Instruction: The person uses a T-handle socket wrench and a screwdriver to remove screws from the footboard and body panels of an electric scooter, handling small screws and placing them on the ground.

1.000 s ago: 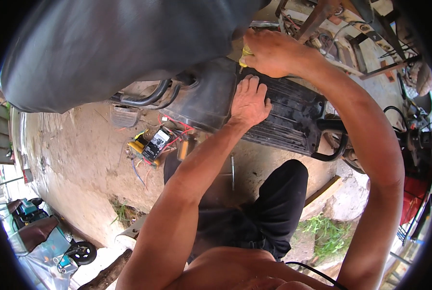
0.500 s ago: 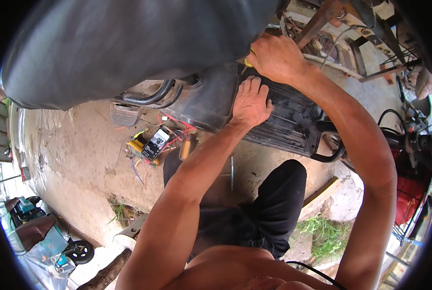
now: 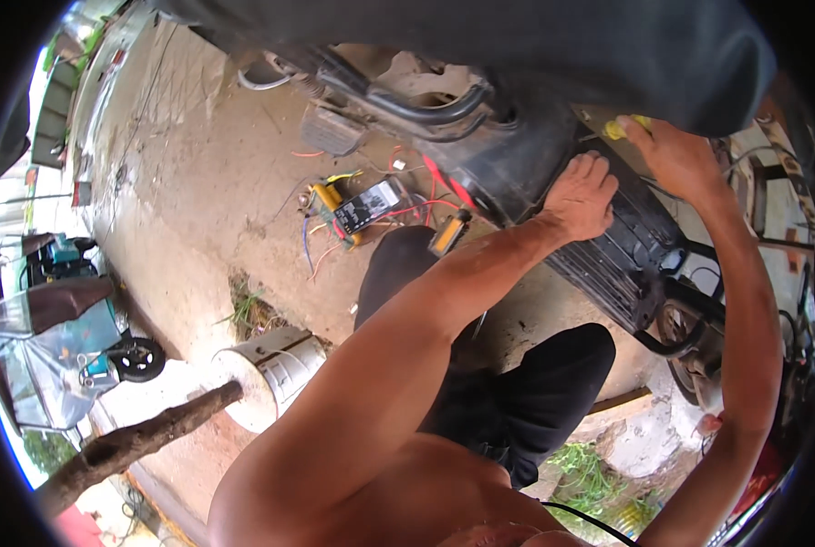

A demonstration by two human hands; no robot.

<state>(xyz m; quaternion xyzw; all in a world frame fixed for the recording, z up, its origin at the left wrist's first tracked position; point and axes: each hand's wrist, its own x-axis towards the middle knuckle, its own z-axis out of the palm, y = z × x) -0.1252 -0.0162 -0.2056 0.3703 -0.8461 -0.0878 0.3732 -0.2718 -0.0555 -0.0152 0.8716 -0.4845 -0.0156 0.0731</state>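
A black scooter footboard (image 3: 599,273) with ridges lies at an angle across the middle right. My left hand (image 3: 582,196) is on its upper part, fingers bent together over the raised edge. Past it, at the upper right, my right hand (image 3: 676,155) is closed around a yellow-handled tool (image 3: 623,128) that looks like a screwdriver; its tip is hard to make out. A large dark seat-like cover (image 3: 535,55) hangs close overhead and hides part of the scooter. Black tubular guards (image 3: 425,105) curve out beside the footboard.
A phone (image 3: 369,208) leans on a yellow meter (image 3: 325,196) among loose coloured wires on the ground. An orange-and-black device (image 3: 448,233) lies by my knee. To the left are a white bucket (image 3: 289,365), a wooden post (image 3: 143,442) and a teal vehicle (image 3: 70,337).
My view has swung, so the scooter and ground items sit further right and tilted. My left hand stays on the footboard. My right hand, with the yellow-handled tool, is now farther from the left hand.
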